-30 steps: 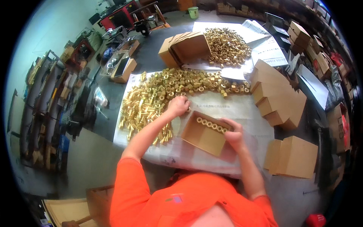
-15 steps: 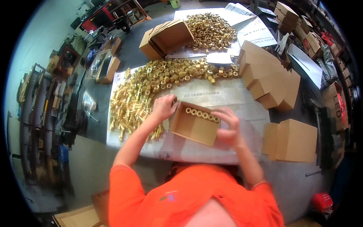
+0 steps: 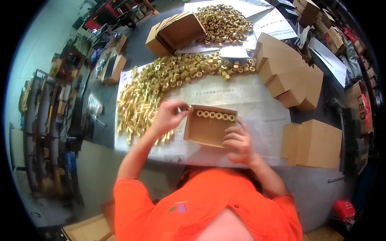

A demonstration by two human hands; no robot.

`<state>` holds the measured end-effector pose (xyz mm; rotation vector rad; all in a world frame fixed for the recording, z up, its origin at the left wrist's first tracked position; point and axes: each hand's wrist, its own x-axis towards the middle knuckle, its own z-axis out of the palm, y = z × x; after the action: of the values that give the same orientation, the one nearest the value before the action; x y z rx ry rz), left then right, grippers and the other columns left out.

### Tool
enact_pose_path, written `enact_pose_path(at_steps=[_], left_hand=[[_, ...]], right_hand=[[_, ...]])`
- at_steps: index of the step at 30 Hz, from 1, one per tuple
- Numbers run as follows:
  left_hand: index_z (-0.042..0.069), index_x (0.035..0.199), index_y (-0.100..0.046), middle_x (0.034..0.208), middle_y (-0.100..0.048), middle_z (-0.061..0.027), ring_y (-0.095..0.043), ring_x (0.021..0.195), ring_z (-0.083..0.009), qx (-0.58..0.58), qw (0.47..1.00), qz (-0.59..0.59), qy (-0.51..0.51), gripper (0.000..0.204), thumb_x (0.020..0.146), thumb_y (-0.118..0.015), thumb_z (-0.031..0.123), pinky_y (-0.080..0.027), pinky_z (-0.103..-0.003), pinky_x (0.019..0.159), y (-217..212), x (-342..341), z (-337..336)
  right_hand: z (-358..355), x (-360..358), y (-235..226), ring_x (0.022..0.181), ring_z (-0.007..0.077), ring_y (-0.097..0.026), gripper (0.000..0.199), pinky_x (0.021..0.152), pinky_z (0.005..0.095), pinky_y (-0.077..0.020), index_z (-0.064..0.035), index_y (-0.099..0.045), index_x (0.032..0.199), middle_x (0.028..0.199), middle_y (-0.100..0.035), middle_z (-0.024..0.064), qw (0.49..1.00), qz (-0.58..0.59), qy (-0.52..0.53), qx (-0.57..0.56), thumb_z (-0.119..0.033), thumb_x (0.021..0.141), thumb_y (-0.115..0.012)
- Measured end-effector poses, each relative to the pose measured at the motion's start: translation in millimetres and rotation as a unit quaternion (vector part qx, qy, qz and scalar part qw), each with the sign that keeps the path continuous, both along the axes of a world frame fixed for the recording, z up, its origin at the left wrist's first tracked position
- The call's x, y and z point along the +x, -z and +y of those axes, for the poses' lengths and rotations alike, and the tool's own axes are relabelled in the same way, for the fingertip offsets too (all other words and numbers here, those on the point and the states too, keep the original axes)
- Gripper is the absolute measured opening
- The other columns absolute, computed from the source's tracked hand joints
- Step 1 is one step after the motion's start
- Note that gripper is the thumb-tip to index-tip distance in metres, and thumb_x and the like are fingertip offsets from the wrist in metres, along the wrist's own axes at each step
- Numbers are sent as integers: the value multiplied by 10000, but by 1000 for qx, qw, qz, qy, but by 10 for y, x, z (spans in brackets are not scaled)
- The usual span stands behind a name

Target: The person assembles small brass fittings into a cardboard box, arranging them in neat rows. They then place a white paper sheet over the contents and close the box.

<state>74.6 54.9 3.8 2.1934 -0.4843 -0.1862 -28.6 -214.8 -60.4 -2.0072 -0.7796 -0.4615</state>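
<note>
A small open cardboard box (image 3: 205, 136) sits in front of me on the paper-covered table. Along its far wall runs a row of several brass hex nuts (image 3: 212, 115). My left hand (image 3: 169, 115) is closed in a pinch at the box's far left corner. Over the right wall curl the fingers of my right hand (image 3: 238, 140), gripping it toward the near corner, with the thumb outside. Beyond and left of the box lies a broad band of loose brass nuts (image 3: 177, 72). Slim brass pieces like bolts or sleeves (image 3: 138, 110) are heaped next to my left forearm.
Another pile of brass nuts (image 3: 225, 26) lies at the far side, beside nested open cardboard boxes (image 3: 161, 40). More cardboard boxes (image 3: 291, 76) overlap at the right, with others (image 3: 315, 142) nearer. Shelving (image 3: 40, 112) stands at the left; a red object (image 3: 343, 209) is low right.
The box has turned slightly and now sits straighter before me. My right hand has slid from its far right corner to the near right side. The left hand stays by the far left corner.
</note>
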Motion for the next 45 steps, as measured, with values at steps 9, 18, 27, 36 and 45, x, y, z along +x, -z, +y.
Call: enact_pose_path(at_steps=[9,18,27,36,45], left_hand=[[111,810,-690,744,-573,-90,-598,673,-296,238,953,-186,21,115,701,-667,140,-475,-398,589,209,-268,-230],[84,645,-614,780,-537,-99,-596,639,-271,317,909,-268,49,42,661,-597,50,-458,-407,559,287,-293,-347],[74,636,-604,773,-553,-96,-606,649,-266,367,894,-242,83,37,660,-588,53,-465,-395,562,334,-224,-366],[84,692,-605,754,-540,-69,-600,657,-276,361,904,-219,70,60,722,-616,135,-466,-408,564,349,-182,-358],[56,876,-679,782,-660,-101,-646,666,-250,171,968,-181,17,160,789,-675,190,-497,-343,597,-67,110,-199]], right_hand=[[-5,-6,-1,911,215,-589,203,1025,495,-307,-88,-604,699,766,-605,16,1000,-2,4,0,-143,503,-611],[-17,-14,1,915,211,-585,205,1012,496,-319,-88,-607,707,771,-605,13,1000,-1,2,3,-124,505,-608],[-25,-11,26,924,205,-583,210,1016,493,-313,-88,-614,713,778,-609,10,1000,-1,-1,9,-124,506,-607],[-7,8,18,902,206,-589,192,1016,489,-311,-86,-610,693,761,-609,13,1000,-8,3,1,-124,505,-603],[-40,28,3,896,214,-590,188,1014,478,-314,-78,-604,683,762,-616,20,1000,16,-2,25,-109,500,-577]])
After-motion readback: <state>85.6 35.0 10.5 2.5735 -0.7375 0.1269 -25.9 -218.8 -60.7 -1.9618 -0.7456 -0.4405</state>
